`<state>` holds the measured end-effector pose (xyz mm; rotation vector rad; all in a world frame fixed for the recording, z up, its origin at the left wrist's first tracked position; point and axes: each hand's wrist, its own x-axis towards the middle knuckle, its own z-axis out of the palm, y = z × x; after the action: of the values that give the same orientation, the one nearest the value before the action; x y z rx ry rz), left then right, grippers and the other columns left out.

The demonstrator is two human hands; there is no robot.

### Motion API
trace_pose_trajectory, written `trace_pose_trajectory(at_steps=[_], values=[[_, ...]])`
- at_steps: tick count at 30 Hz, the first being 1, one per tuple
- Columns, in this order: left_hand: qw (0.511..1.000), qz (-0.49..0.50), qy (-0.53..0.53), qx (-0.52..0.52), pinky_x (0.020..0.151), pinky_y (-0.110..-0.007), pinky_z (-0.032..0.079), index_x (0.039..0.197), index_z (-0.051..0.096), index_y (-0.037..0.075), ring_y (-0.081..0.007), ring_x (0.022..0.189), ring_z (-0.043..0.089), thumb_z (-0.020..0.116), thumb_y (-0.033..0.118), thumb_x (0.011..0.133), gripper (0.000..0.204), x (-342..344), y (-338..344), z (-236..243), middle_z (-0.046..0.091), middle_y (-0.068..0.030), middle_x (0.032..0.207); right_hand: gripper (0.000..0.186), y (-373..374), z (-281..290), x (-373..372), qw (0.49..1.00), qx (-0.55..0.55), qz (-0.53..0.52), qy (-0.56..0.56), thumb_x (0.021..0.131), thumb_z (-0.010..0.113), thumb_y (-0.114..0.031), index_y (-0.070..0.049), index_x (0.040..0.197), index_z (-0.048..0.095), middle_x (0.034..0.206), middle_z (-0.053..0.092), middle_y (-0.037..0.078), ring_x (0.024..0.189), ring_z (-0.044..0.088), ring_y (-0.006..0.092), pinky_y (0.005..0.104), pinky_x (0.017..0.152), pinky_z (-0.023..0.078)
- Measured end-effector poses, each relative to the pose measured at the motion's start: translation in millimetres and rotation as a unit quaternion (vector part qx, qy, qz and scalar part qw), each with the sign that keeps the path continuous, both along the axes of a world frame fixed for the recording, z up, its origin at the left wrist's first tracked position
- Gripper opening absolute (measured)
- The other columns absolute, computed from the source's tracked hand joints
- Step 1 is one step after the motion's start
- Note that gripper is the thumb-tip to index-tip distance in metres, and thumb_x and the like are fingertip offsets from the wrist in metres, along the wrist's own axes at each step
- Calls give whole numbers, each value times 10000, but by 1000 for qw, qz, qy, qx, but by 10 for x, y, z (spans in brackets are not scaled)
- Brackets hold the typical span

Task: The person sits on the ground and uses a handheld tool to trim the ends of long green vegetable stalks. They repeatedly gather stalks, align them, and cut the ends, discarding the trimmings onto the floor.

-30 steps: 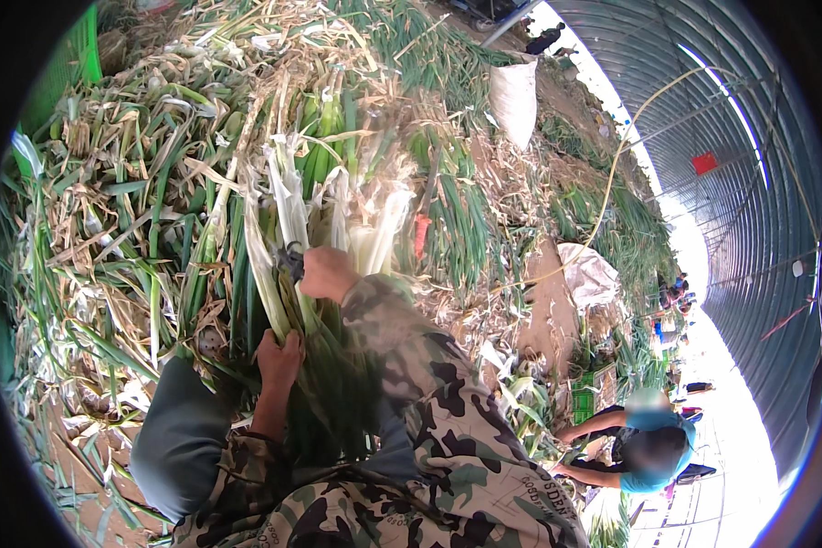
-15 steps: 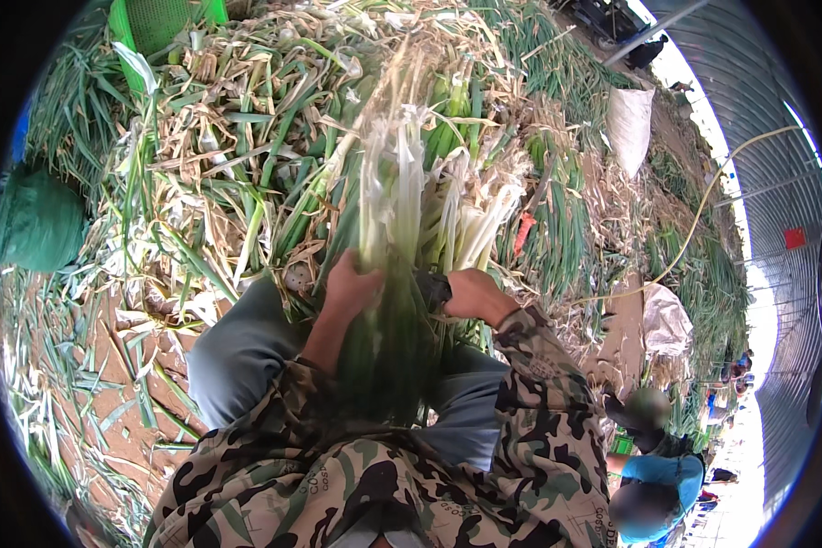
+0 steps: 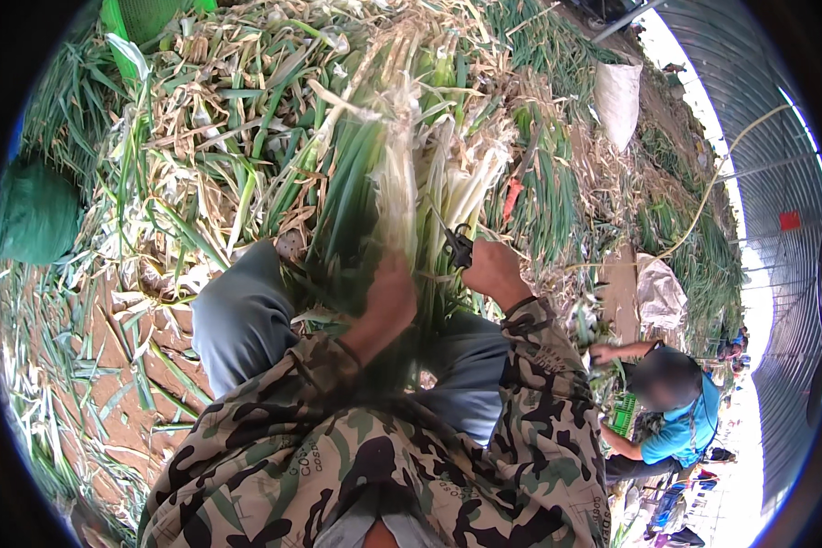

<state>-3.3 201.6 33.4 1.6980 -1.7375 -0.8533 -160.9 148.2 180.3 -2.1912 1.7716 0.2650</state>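
A bunch of long green onions [image 3: 397, 183] lies lengthwise in front of me, pale stems and dry roots pointing away. Around its stems, between my knees, my left hand [image 3: 393, 290] is closed, somewhat smeared by motion. Just to the right, my right hand [image 3: 496, 271] grips black-handled scissors [image 3: 459, 248], their blade pointing away and slightly left beside the stems. More green onions [image 3: 347, 183] spread with dark leaves left of the bunch, and further pale-stemmed ones [image 3: 475, 173] lie to its right.
Dry husks and cut leaves [image 3: 219, 137] cover the ground ahead. A green crate [image 3: 146, 20] stands far left, near a green mesh sack [image 3: 36, 215]. White sacks [image 3: 617, 105] and a yellow hose [image 3: 694, 228] lie right. A co-worker in blue [image 3: 680, 429] crouches at lower right.
My left hand has shifted right and toward me along the stems. My right hand has moved slightly right, and the scissors are turned into clearer view. The co-worker has changed posture, reaching out an arm.
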Motion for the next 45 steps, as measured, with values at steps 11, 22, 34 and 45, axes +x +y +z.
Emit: trace_pose_trajectory(at_steps=[11,22,34,45], values=[[996,-78,-33,39,907,-540,540,1529,278,-69,-488,1091,570,648,190,889,783,-136,57,8,481,-303,1270,263,381,-260,-409,991,60,72,96,683,716,-197,-26,877,668,830,705,221,831,697,440,530,754,552],[999,-28,-21,14,807,-516,579,1053,679,39,-462,924,661,630,258,920,261,-89,-66,-173,578,-267,1125,223,431,-287,-476,997,-31,24,61,695,688,-193,-41,856,671,838,705,215,852,696,438,518,789,562],[997,-62,21,47,801,-511,548,1149,691,111,-409,947,699,766,361,856,392,-9,-145,-270,735,-184,978,253,419,-61,-330,999,11,-35,34,711,692,-208,-44,903,681,872,721,205,882,708,413,515,808,562],[995,-68,26,61,802,-510,538,1114,652,97,-408,953,694,785,369,845,405,-136,-137,-92,733,-178,979,239,379,-474,-450,994,43,13,94,717,695,-186,-37,903,675,862,718,209,847,712,417,516,755,567]])
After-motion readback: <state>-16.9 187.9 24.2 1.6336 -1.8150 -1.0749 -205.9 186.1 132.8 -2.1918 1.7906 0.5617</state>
